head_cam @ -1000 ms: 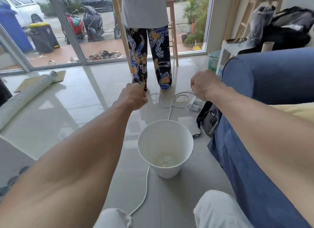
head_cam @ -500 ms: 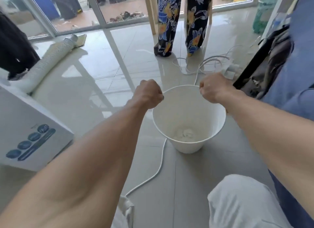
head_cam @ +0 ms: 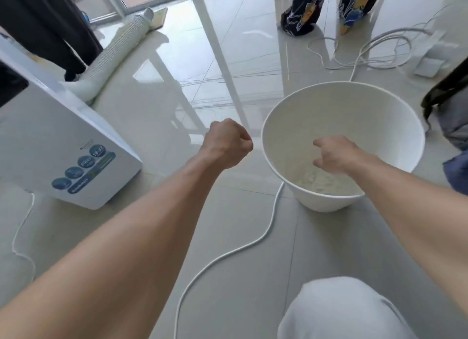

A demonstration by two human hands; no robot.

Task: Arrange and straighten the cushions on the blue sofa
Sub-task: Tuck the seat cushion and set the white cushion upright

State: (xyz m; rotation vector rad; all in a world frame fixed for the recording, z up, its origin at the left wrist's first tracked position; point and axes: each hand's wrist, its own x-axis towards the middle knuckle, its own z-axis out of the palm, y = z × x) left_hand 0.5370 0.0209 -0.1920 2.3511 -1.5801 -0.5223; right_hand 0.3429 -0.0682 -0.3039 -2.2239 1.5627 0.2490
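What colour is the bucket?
White, inside and out: the bucket shows best in the head view.
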